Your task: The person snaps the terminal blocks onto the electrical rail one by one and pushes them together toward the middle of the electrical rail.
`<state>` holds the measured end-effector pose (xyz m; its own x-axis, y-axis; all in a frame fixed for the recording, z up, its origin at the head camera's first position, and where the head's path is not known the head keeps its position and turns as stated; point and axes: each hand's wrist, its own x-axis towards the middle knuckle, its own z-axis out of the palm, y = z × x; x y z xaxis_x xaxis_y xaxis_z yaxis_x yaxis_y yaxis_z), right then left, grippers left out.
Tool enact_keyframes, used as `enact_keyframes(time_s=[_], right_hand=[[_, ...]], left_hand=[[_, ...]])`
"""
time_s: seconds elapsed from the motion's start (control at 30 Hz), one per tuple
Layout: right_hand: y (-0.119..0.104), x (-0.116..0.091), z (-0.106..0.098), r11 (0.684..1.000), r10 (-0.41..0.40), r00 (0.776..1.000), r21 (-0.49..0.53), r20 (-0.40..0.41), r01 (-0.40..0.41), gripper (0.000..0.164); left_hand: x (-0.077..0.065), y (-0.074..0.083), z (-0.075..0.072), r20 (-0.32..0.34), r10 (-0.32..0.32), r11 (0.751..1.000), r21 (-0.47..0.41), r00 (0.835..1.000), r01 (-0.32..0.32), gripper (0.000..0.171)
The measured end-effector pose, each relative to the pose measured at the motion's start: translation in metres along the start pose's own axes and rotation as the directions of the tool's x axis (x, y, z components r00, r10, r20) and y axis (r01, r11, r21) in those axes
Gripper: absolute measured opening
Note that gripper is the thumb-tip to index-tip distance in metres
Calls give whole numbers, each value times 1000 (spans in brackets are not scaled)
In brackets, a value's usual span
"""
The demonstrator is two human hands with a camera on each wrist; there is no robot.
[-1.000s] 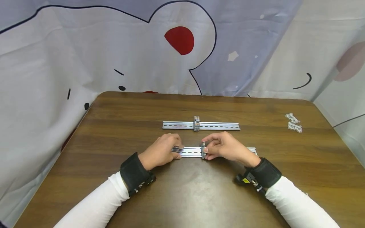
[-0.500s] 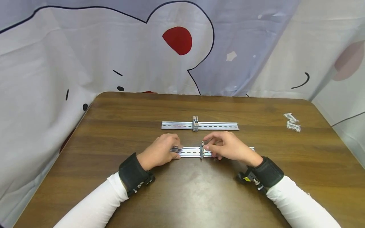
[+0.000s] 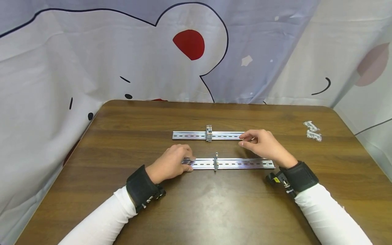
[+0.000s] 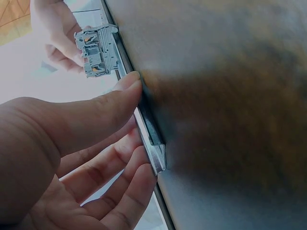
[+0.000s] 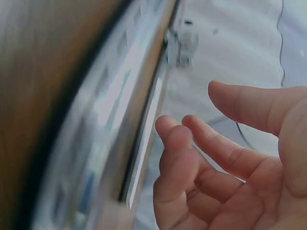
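A slotted metal DIN rail [image 3: 245,163] lies nearest the person, bearing one slim grey terminal block [image 3: 216,162] left of its middle. My left hand [image 3: 172,162] pinches the left end of this rail; in the left wrist view the thumb lies along one edge and the fingers [image 4: 136,184] along the other. That view also shows the terminal block [image 4: 97,50] seated across the rail, just past the thumb. Nothing is between the thumb and fingers of my right hand [image 3: 264,147], which hovers with loosely bent fingers by the right end of the farther DIN rail [image 3: 190,135].
A small stack of terminal blocks [image 3: 209,133] sits on the farther rail. Two pale, flat pieces [image 3: 314,135] lie at the back right of the brown wooden table [image 3: 137,119]. Behind the table hangs a printed curtain [image 3: 92,61].
My right hand has let go of the terminal block on the near rail and moved right and away, towards the far rail's right end. The left hand keeps its hold.
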<state>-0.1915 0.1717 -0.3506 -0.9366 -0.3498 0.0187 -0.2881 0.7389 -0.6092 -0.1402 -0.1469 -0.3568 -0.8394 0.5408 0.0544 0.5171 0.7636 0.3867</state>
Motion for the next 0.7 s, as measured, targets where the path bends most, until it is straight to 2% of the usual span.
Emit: enact_keyframes(time_s=[0.13, 0.37, 0.6, 0.7], right_hand=[[13, -1, -17, 998, 57, 998, -10, -27, -57, 31], [34, -5, -41, 990, 136, 989, 30, -51, -134, 34], [53, -8, -57, 985, 131, 975, -91, -181, -149, 37], [64, -11, -65, 978, 146, 967, -113, -210, -173, 38]], left_hand=[[0, 0, 0, 2, -1, 1000, 2, 1000, 1, 29], [0, 1, -1, 10, -11, 1000, 4, 1000, 11, 30], [-1, 1, -1, 4, -14, 1000, 8, 1000, 14, 29], [-1, 2, 0, 3, -18, 1000, 4, 1000, 18, 29]])
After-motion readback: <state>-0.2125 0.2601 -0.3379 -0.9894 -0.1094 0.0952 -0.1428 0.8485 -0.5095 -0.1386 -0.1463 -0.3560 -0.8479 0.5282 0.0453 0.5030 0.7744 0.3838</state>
